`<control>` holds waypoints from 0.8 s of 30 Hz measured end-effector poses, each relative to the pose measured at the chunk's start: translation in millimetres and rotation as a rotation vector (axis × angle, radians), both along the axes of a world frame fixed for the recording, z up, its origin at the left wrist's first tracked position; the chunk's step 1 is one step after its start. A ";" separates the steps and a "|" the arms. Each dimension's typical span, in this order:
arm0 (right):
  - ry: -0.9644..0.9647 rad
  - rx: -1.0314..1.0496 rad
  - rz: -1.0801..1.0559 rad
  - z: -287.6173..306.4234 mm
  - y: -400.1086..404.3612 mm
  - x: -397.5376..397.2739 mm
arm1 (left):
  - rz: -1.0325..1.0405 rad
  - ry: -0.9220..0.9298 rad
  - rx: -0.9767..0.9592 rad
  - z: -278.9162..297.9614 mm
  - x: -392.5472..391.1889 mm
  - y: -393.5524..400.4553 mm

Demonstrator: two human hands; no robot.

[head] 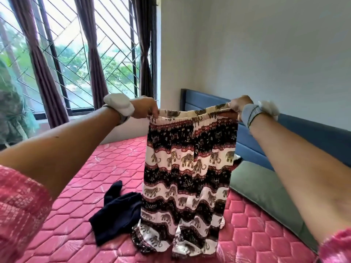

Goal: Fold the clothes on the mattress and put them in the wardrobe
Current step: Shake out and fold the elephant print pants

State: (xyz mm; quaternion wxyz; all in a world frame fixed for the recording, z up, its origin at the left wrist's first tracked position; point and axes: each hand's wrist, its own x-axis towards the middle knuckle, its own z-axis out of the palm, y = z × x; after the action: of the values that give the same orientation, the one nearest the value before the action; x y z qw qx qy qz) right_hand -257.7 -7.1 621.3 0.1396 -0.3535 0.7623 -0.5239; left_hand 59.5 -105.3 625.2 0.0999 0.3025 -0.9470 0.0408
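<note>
I hold up a pair of elephant-print trousers (190, 168), black, white and dark red, by the waistband. My left hand (144, 109) pinches the left end of the waistband and my right hand (240, 108) grips the right end. The trousers hang straight down, and their leg hems bunch on the pink quilted mattress (91, 168). A dark navy garment (117, 211) lies crumpled on the mattress just left of the trouser legs. No wardrobe is in view.
A green pillow (266, 192) lies at the right by the blue padded headboard (284, 133). A barred window with dark curtains (95, 54) fills the left wall. The white wall is behind the bed.
</note>
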 end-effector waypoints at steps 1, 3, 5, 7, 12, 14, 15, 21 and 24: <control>0.025 -0.008 -0.039 1.2 7.3 8.1 | 0.004 -0.022 -0.013 -1.6 -1.5 1.9; 0.061 0.013 -0.063 -0.3 10.5 10.4 | 0.027 -0.006 -0.017 -5.4 -2.5 4.2; 0.089 0.064 0.009 -2.5 6.3 1.7 | 0.057 0.075 0.000 -8.2 0.5 6.4; -0.058 0.023 0.096 -3.2 11.7 2.7 | 0.067 0.107 -0.005 -11.3 4.4 2.7; -0.269 0.065 0.404 -5.3 35.1 13.1 | 0.067 0.217 -0.036 -19.7 11.7 -5.9; 0.025 0.204 0.475 -2.7 40.7 12.2 | 0.062 0.325 -0.073 -19.3 8.2 -5.5; 0.313 0.321 0.401 -3.8 40.6 9.3 | 0.065 0.374 -0.088 -18.7 6.0 -6.1; 0.856 0.536 0.323 -32.4 38.6 45.5 | 0.055 0.610 -0.089 -7.5 -20.9 -1.2; 0.752 0.395 0.543 -68.7 32.8 57.2 | 0.001 0.613 -0.057 1.5 -36.1 7.9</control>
State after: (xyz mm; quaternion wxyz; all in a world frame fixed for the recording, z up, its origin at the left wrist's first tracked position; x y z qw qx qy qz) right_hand -200.5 25.6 552.6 0.0508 -0.6703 0.7249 -0.1506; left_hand 23.4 -97.4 626.7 0.3894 0.2983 -0.8711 -0.0258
